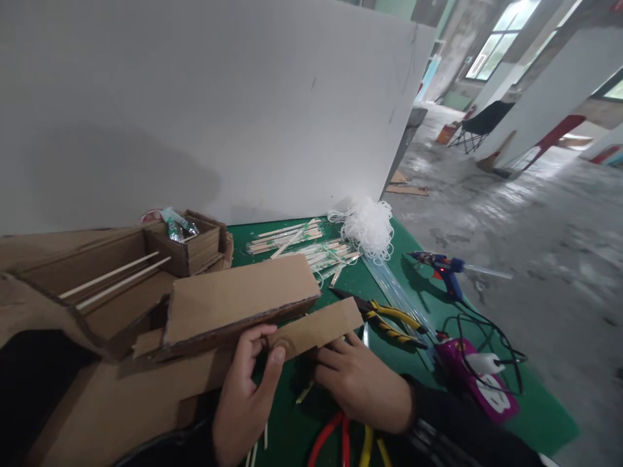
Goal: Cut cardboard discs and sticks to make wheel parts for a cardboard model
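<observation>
My left hand (pixel 253 389) pinches a short brown cardboard strip (pixel 316 327) between thumb and fingers at its left end. At the strip's lower right edge is my right hand (pixel 365 383), its fingers curled and partly hidden, so what they grip cannot be made out. Just behind the strip lies a long closed cardboard box (pixel 243 295). Black pliers with yellow handles (pixel 389 318) rest beside the strip's right end. Red handles (pixel 335 438) and yellow handles (pixel 367 447) of other tools show below my right hand.
An open cardboard box (pixel 111 272) with two thin sticks stands left. Bundled wooden sticks (pixel 287 237), a white string heap (pixel 367 227) and clear glue sticks (pixel 394 292) lie farther back. A blue glue gun (pixel 445 269) and purple power strip (pixel 477 376) sit right, before a white panel (pixel 219 110).
</observation>
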`<action>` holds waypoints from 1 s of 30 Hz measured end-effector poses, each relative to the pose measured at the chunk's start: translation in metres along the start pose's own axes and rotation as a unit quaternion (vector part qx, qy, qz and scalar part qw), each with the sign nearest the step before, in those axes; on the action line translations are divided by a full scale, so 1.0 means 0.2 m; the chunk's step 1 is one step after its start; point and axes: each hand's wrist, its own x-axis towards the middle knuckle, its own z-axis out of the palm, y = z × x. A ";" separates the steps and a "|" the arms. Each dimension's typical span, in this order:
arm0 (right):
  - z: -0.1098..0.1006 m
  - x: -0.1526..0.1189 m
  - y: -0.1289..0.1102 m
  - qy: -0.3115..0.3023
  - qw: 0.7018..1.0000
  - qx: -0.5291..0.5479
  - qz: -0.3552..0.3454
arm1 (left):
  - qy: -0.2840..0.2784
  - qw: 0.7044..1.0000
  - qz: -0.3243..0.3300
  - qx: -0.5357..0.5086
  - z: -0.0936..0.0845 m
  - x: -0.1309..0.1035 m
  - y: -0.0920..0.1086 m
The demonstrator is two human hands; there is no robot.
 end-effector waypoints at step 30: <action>-0.12 0.00 0.11 0.264 0.824 0.411 0.289 | -0.050 0.993 0.008 0.105 -0.04 0.00 -0.01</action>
